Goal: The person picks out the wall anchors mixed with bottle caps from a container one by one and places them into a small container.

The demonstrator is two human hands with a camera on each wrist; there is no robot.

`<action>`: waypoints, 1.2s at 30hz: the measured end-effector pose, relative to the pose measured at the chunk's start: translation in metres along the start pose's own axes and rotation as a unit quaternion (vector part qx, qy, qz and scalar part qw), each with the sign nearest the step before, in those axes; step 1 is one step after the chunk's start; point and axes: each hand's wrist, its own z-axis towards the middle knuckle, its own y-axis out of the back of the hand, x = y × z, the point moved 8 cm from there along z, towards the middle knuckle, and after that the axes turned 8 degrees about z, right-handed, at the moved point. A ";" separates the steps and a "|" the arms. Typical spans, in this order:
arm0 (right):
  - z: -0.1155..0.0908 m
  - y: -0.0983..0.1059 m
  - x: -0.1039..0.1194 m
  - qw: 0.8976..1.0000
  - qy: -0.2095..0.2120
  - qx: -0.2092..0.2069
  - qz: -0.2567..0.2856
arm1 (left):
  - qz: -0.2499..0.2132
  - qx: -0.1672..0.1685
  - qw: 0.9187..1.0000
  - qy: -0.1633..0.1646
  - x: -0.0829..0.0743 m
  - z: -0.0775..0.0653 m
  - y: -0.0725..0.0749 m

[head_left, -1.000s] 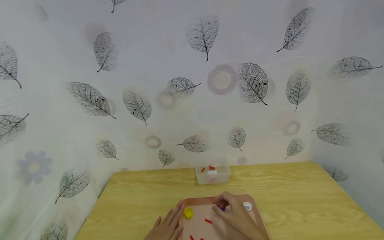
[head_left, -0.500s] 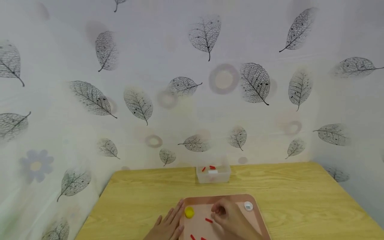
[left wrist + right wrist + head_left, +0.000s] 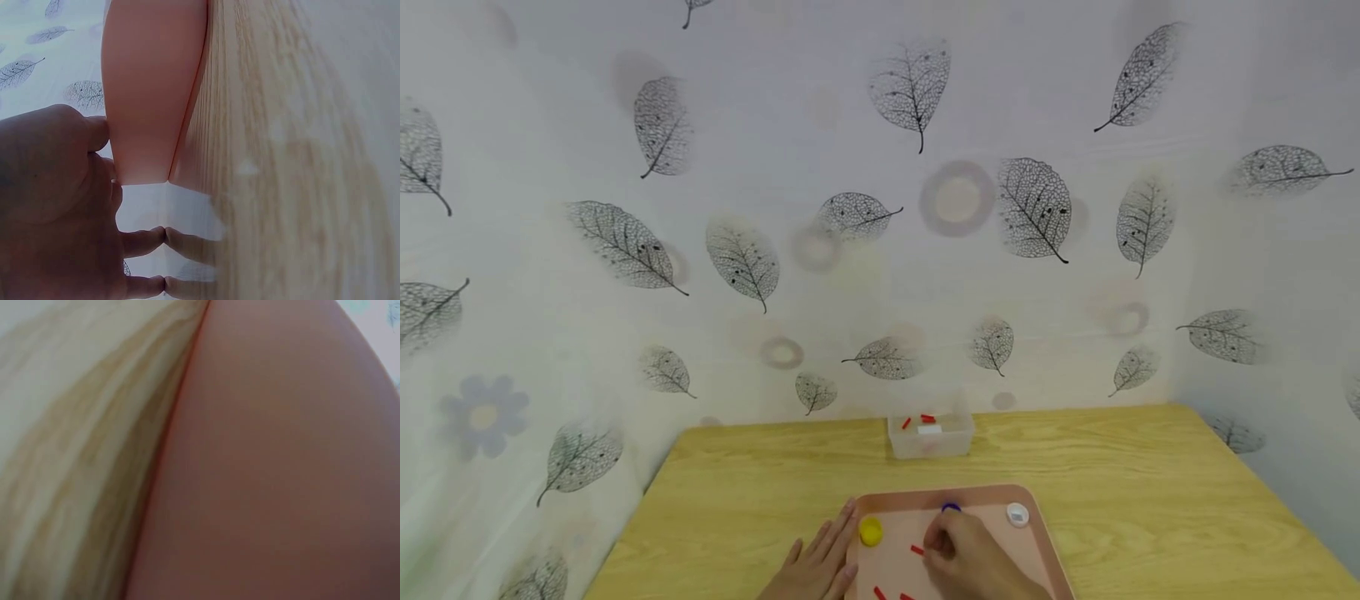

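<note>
My left hand (image 3: 816, 558) lies with straight fingers along the left edge of a pink tray (image 3: 895, 501). In the left wrist view, its thumb side meets the tray's outer wall (image 3: 153, 87). Inside the tray, the curled fingers of my right hand (image 3: 973, 558) are at the right end of a small red stick (image 3: 917, 549), covering that end; whether they pinch it is hidden. Just beyond this hand shows a blue round piece (image 3: 951, 506), partly covered. A yellow round piece (image 3: 871, 532) sits in the left far corner, and a white round piece (image 3: 1017, 515) in the right far one.
Two more red sticks (image 3: 880, 592) lie near the lower frame edge in the tray. Behind the tray, a clear plastic box (image 3: 930, 446) holding several red sticks stands on the wooden table (image 3: 760, 475). A leaf-patterned curtain (image 3: 850, 283) hangs behind.
My right hand has drawn back from the blue round piece, moving left and nearer to the red stick. The blue piece now shows beyond the hand. My left hand has stayed in place.
</note>
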 end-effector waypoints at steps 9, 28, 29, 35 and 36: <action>0.001 -0.003 0.010 0.997 0.058 -0.002 -0.059 | 0.023 -0.005 1.000 0.006 -0.001 0.001 0.002; -0.002 -0.007 0.015 0.995 0.073 0.015 -0.062 | -0.012 -0.016 1.000 -0.003 -0.001 -0.002 0.005; -0.003 -0.006 0.015 0.995 0.074 0.016 -0.063 | -0.013 -0.017 1.000 -0.005 -0.001 -0.002 0.005; -0.005 -0.005 0.016 0.995 0.071 0.017 -0.063 | -0.042 -0.004 0.999 0.000 -0.002 -0.001 0.004; -0.006 -0.004 0.017 0.995 0.075 0.014 -0.065 | -0.052 0.000 0.999 0.001 -0.001 -0.001 0.003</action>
